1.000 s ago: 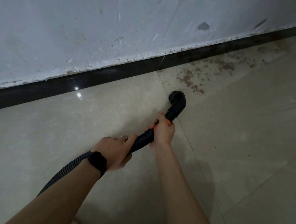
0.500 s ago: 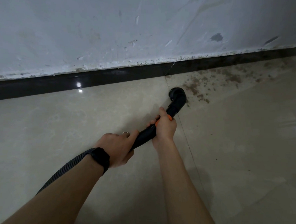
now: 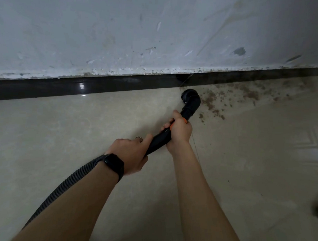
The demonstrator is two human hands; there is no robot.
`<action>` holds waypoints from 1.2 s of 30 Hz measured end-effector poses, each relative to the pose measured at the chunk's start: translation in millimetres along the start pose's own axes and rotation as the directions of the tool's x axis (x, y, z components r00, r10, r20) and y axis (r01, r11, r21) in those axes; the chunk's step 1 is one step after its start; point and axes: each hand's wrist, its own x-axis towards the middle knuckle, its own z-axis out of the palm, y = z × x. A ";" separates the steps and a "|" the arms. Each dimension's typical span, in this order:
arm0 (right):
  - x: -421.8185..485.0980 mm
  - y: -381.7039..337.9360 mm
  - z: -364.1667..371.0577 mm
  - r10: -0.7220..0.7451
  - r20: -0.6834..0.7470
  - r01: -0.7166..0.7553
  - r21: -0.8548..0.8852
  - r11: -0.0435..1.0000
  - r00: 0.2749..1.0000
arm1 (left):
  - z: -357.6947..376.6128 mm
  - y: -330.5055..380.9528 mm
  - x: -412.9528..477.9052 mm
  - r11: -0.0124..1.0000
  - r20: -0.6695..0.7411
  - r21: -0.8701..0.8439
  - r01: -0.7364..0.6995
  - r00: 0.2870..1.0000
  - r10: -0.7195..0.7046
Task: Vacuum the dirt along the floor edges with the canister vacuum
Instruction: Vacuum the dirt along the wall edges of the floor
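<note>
- Plastic, smooth and black, forms the curved rigid handle tube (image 3: 159,140) of the vacuum. Behind it a ribbed, flexible grey-black hose (image 3: 69,182) trails toward the lower left corner, passing under our left forearm.
- At the tube's far end sits a rounded, elbow-shaped brush nozzle (image 3: 190,98), with short bristles showing on its left rim. A thin orange collar (image 3: 186,120) peeks out just above our right hand.
- Our left hand (image 3: 130,151) is wrapped around the rear of the handle tube, near where the hose joins it, with the fingers curled under. A ring (image 3: 138,138) sits on one finger and a black watch (image 3: 114,164) circles the wrist.
- Our right hand (image 3: 179,132) grasps the handle tube further forward, just below the nozzle, fingers closed round it.
- The floor (image 3: 64,131) is glossy beige tile with faint marbling. A fine grout line (image 3: 196,147) runs from the skirting down past our right wrist.
- A shiny black skirting strip (image 3: 47,91) borders the floor, with a bright spot of light reflected in it. Above it rises a whitish wall (image 3: 121,29), scuffed, chipped and rough along its lower edge.
- The brush nozzle is down at the floor just beside the skirting strip, at the grout line.
- Brown, crumbly dirt (image 3: 233,96) lies scattered on the tile just to the nozzle's right, spreading along the skirting toward the right edge.
</note>
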 end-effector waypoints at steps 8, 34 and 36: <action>7.1 -6.1 5.3 0.007 0.008 -0.007 -0.023 1.000 1.000 | -2.6 -0.5 5.4 0.999 -0.029 -0.029 0.021 0.999 -0.021; -29.5 33.6 47.6 0.058 0.166 -0.042 -0.095 0.995 0.984 | -11.1 -62.6 -44.9 0.995 0.017 0.047 0.091 0.996 -0.092; -37.0 32.3 47.7 0.084 0.210 -0.050 -0.162 0.986 0.974 | -13.6 -66.6 -53.9 0.992 0.040 0.055 0.112 0.993 -0.114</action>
